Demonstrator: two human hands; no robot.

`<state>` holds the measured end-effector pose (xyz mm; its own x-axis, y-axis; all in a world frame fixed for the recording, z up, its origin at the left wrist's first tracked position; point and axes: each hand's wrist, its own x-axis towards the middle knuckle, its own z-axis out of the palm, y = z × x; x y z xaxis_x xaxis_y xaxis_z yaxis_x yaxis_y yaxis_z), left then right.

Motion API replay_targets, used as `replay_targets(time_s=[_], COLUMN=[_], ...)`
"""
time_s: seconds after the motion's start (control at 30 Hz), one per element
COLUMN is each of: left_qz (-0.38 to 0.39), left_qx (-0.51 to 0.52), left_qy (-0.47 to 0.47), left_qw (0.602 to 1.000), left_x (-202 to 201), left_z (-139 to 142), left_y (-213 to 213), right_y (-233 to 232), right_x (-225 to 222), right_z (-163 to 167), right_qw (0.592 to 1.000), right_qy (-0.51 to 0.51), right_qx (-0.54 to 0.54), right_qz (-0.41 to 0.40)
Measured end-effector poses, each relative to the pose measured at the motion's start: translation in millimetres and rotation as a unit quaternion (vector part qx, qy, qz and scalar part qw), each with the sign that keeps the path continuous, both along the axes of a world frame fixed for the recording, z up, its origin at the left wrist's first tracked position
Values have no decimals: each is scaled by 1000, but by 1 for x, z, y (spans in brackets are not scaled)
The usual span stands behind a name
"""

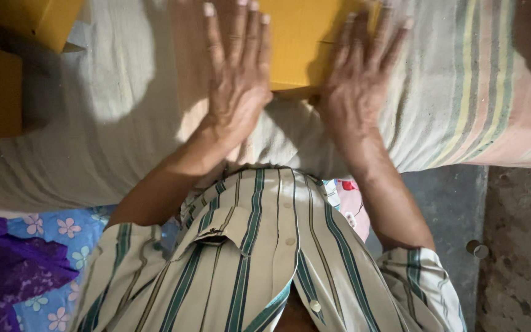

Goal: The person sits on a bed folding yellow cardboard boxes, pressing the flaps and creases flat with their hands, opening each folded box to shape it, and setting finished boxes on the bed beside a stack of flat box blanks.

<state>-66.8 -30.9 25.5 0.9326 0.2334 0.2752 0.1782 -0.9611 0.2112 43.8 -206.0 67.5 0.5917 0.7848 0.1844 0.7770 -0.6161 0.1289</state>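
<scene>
At twelve o'clock on a striped cloth (462,92), both hands press a yellow box (299,43). Left hand (238,80) and right hand (357,86) lie flat, fingers spread wide, gripping nothing. More boxes (7,61) sit at ten o'clock; any lift would seemingly call for curled fingers.

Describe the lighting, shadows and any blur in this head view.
Head view: hard light pools on the pale cloth beside the left hand; both hands, the right hand too, lie flat on the yellow box; corners fall into deep shadow; fingertips near the top edge look slightly soft.
</scene>
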Motion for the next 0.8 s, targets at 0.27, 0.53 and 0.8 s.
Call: replay_targets(time_s=[0.27,0.53,0.8], left_qz=[14,-26,52], left_qx=[203,-58,-123], left_qy=[-30,-8,-58], left_qw=[979,998,989], left_x=[14,2,87], left_z=[-1,38,12], left_y=[-8,10,4], right_y=[9,-12,35], right_x=[5,16,39], right_z=[-7,28,-12], right_qw=[990,986,971], right_qy=[-89,129,110], right_qx=[-99,73,192], right_qz=[47,73,88])
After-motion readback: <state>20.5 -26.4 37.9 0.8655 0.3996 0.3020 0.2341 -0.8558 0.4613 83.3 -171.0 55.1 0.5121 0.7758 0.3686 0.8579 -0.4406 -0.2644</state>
